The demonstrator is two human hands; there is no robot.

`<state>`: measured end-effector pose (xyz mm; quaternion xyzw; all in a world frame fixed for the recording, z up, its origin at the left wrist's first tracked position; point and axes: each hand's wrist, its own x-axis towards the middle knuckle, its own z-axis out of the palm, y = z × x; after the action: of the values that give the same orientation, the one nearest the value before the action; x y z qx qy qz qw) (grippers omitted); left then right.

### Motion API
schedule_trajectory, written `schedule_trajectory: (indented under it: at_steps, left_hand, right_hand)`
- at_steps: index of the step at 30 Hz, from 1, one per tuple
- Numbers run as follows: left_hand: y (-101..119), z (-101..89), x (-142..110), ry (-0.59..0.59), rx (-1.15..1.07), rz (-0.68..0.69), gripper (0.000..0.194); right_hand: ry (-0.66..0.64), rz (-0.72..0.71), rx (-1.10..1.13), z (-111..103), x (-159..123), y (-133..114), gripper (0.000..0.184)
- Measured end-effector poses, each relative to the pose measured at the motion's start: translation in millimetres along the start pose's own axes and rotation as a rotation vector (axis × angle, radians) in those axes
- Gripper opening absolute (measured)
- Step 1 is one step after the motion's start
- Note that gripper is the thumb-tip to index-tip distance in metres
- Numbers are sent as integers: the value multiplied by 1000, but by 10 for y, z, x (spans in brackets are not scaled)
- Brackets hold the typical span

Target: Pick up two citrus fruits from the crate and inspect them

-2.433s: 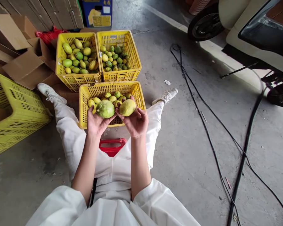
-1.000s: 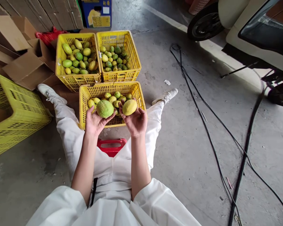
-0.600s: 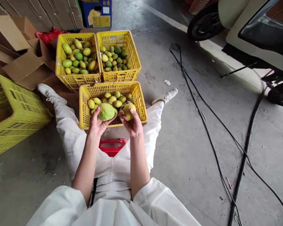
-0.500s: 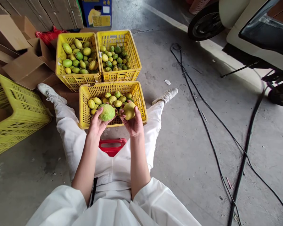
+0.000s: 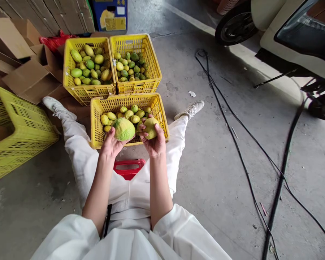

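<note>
My left hand (image 5: 110, 144) cups a large green-yellow fruit (image 5: 123, 129) from below. A smaller yellow fruit (image 5: 151, 127) is gripped in my right hand (image 5: 155, 141). Both hands hover over the near edge of a yellow plastic crate (image 5: 96, 122) that sits between my outstretched legs and holds several green and yellow fruits. Beyond it stand two more yellow crates side by side, the left crate (image 5: 67, 83) with bigger fruits and the right crate (image 5: 154, 77) with smaller ones.
A red stool (image 5: 128, 169) shows under me. An overturned yellow crate (image 5: 13, 133) lies at left, with cardboard boxes (image 5: 29, 76) behind it. Black cables (image 5: 243, 151) run across the concrete floor at right. A scooter (image 5: 287, 32) is parked at the upper right.
Both hands have lowered slightly toward the near crate, and my right hand has turned its yellow fruit, fingers now wrapping over it. Each hand still holds the same fruit.
</note>
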<state>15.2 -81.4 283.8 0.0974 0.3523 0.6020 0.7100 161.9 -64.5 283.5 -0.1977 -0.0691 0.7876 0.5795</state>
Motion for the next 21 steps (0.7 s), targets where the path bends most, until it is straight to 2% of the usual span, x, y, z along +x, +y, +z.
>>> schedule_trajectory:
  at_steps: [4, 6, 9, 12, 16, 21]
  left_hand:
    - [19, 94, -29, -53, -127, -102, 41]
    - [60, 128, -50, -52, -185, -120, 43]
    - [132, 138, -86, -54, -233, -85, 45]
    - [181, 114, -120, -48, -228, -11, 40]
    - [176, 68, -132, -76, -185, -21, 44]
    - [125, 56, -107, -79, -259, -27, 53]
  right_hand:
    - [6, -13, 19, -10, 2, -14, 21]
    - [13, -33, 12, 19, -20, -49, 25]
    - [0, -67, -19, 80, -63, -101, 36]
    - [-33, -73, -23, 120, -85, -116, 41]
    - [-99, -54, 35, 110, -83, -82, 36]
    - [-190, -53, 38, 70, -71, -31, 34]
